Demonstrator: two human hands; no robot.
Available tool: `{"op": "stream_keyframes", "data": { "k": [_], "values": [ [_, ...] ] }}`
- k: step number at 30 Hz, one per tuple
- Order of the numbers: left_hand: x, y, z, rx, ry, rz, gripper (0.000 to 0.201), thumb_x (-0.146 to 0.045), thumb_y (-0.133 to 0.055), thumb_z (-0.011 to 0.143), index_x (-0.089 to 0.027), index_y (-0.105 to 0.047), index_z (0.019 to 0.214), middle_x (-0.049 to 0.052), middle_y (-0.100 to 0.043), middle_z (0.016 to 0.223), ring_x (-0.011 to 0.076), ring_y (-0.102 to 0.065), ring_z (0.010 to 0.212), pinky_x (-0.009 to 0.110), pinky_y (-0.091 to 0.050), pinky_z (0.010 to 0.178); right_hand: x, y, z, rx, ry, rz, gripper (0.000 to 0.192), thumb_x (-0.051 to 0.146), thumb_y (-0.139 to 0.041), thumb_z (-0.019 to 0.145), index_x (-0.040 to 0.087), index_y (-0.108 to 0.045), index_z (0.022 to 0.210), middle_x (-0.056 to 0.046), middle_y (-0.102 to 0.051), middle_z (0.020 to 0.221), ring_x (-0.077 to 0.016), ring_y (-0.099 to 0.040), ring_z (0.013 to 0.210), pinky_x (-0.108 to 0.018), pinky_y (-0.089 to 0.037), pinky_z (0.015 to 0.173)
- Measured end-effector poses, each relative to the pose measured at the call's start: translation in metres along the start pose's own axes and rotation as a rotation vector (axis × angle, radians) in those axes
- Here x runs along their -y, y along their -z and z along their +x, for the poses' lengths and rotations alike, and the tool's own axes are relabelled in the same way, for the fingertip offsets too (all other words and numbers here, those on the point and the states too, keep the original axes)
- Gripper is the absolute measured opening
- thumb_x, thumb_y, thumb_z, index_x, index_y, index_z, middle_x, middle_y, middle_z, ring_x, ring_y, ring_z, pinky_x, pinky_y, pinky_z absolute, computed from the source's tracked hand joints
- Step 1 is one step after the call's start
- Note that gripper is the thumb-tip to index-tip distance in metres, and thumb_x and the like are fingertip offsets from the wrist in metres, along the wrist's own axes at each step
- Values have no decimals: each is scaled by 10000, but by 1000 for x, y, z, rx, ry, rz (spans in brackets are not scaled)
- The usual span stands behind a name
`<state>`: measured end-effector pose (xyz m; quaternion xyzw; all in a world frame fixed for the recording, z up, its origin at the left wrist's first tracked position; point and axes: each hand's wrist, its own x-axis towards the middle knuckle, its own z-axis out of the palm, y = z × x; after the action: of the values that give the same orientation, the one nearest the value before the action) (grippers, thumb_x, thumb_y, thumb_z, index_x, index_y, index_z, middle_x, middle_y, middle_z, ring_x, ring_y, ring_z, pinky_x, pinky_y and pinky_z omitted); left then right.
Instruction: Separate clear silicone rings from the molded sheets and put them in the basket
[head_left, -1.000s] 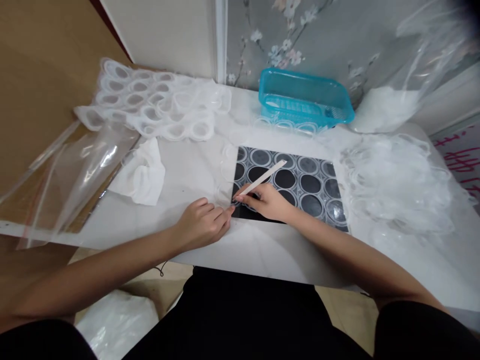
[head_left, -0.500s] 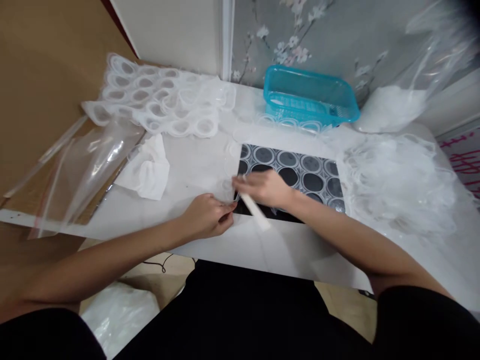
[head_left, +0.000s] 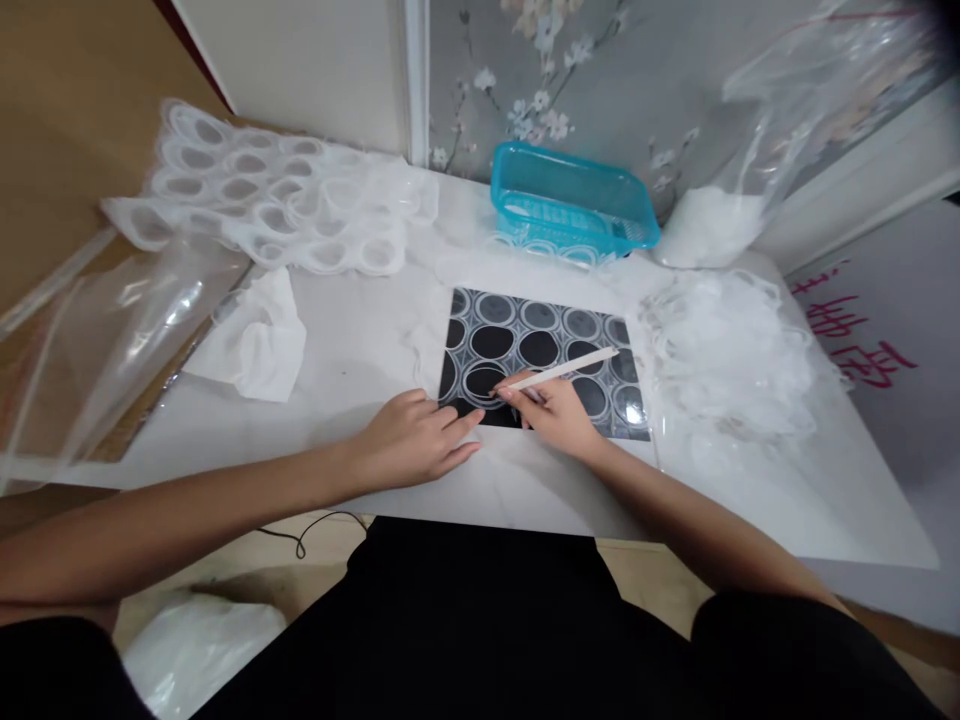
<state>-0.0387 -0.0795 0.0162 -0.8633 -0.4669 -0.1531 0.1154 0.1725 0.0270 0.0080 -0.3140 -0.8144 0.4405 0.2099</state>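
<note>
In front of me lies a black board (head_left: 538,348) covered by a clear sheet with rows of white-edged rings. My right hand (head_left: 553,410) grips a slim white pen-like stick (head_left: 574,368), whose lower tip meets a ring near the board's front edge. What kind of tip it has is too small to tell. My left hand (head_left: 420,438) rests flat at the board's front left corner, fingers stretched onto the sheet and holding nothing.
Ring-holed clear sheets (head_left: 277,195) lie at the back left, near a crumpled white tissue (head_left: 259,340) and a plastic bag (head_left: 142,330). A blue basket (head_left: 574,205) stands behind the board. Right of it are a heap of clear cut-offs (head_left: 731,360) and a filled bag (head_left: 712,225).
My right hand has moved right, away from the board's left edge, and the stick now points up to the right. My left hand's fingers have straightened. The view has shifted slightly right.
</note>
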Motion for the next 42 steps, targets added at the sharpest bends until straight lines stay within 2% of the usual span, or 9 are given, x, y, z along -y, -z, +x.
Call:
{"op": "stream_keyframes", "data": {
  "k": [10, 15, 17, 20, 21, 24, 27, 36, 42],
  "values": [
    [-8, -12, 12, 280, 110, -81, 550, -536, -397, 942, -115, -567, 1254, 58, -705, 746, 202, -643, 619, 337, -422, 621, -7, -4, -3, -1, 148, -116, 241, 321, -485, 944, 196, -690, 965, -46, -719, 998, -171, -670, 854, -286, -504, 760],
    [-1, -4, 26, 486, 198, -181, 482, -553, -430, 912, -210, -638, 1180, 34, -696, 651, 214, -646, 583, 281, -333, 480, -11, 7, 21, 65, 340, -527, 237, 282, -491, 927, 218, -666, 1073, -54, -713, 1001, -172, -658, 782, -262, -451, 615],
    [1, -1, 32, 508, 220, -145, 424, -524, -462, 899, -247, -664, 1148, 29, -697, 642, 220, -651, 584, 272, -303, 462, -13, 29, 52, -184, 272, -595, 243, 292, -469, 938, 189, -671, 1025, -57, -707, 883, -168, -626, 724, -267, -429, 618],
    [1, 0, 33, 476, 212, -84, 389, -484, -479, 895, -253, -678, 1137, 23, -676, 591, 210, -636, 544, 267, -290, 445, -14, 67, 81, -798, 104, -428, 389, 325, -303, 1002, 137, -643, 1012, -77, -681, 877, -148, -595, 759, -269, -435, 690],
    [1, -1, 33, 450, 200, -66, 385, -475, -483, 895, -246, -678, 1136, 21, -669, 577, 208, -630, 530, 268, -288, 440, -14, 75, 79, -828, 100, -385, 370, 342, -337, 993, 133, -642, 1002, -77, -677, 900, -142, -589, 743, -266, -435, 677],
    [-2, -4, 32, 323, 156, -41, 358, -454, -459, 917, -225, -711, 1027, 21, -688, 618, 211, -642, 543, 276, -289, 433, -14, 73, 37, -426, 95, -356, 261, 361, -509, 923, 162, -678, 912, -47, -689, 871, -125, -568, 627, -264, -425, 606],
    [-11, -8, 37, 190, 66, -42, 387, -448, -402, 950, -204, -693, 1024, 20, -704, 677, 205, -659, 570, 281, -289, 440, -17, 50, -15, -223, 65, -208, 244, 356, -518, 917, 185, -693, 903, -38, -709, 900, -148, -617, 698, -266, -452, 621],
    [-33, -21, 61, 334, -7, 20, 588, -568, -309, 955, -150, -545, 1294, 63, -703, 740, 234, -672, 603, 291, -318, 467, -36, 37, -30, -132, 77, -97, 220, 341, -535, 908, 192, -692, 950, -46, -720, 935, -178, -669, 832, -301, -515, 762],
    [-32, -22, 70, 458, 60, -83, 603, -592, -347, 932, -167, -523, 1323, 74, -718, 787, 278, -682, 681, 303, -336, 480, -29, 26, -45, -97, 172, -336, 259, 319, -460, 951, 226, -685, 1041, -45, -705, 1090, -189, -662, 994, -289, -514, 776]
  ]
}}
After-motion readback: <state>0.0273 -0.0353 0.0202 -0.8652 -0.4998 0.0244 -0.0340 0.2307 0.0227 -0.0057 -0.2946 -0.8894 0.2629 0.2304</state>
